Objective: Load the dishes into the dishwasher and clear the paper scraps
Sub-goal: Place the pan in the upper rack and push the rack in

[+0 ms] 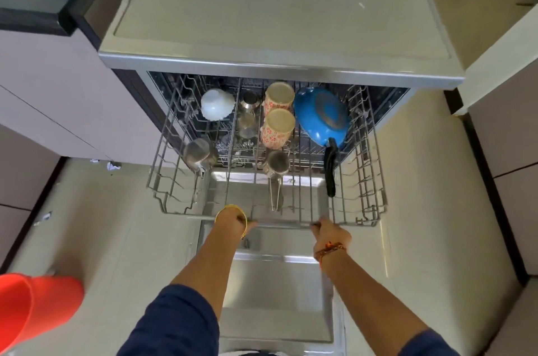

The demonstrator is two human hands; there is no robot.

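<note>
Rack: grey wire upper dishwasher rack (pixel 361 169), pulled out over the lowered stainless steel dishwasher door (pixel 276 297).
Loaded, back edge: white ridged bowl (pixel 217 104) toward the left; two cream cups with red flower print (pixel 279 115) at the middle; blue round pan with a black handle (pixel 321 115) toward the right, handle reaching toward the front edge.
Loaded, centre: small steel tumblers (pixel 249 114) between bowl and cups; two steel pots with long handles (pixel 276 165), one near the left edge, one mid-rack.
Left hand: left hand (pixel 233 217) at the rack's front edge, yellow bangle on the wrist, fingers hidden under the rail; probably gripping, not certain.
Right hand: right hand (pixel 330 232) curled round the same front rail, toward its right.
Done, as judged: dishes look loaded.
Left, as judged: sliding the rack in, closing the door, then collecting the white crumpled paper scraps (pixel 112 166) lying on the floor along the cabinet base, left of the dishwasher.
Nearby: orange plastic bin (pixel 35 306) at the lower left floor.
</note>
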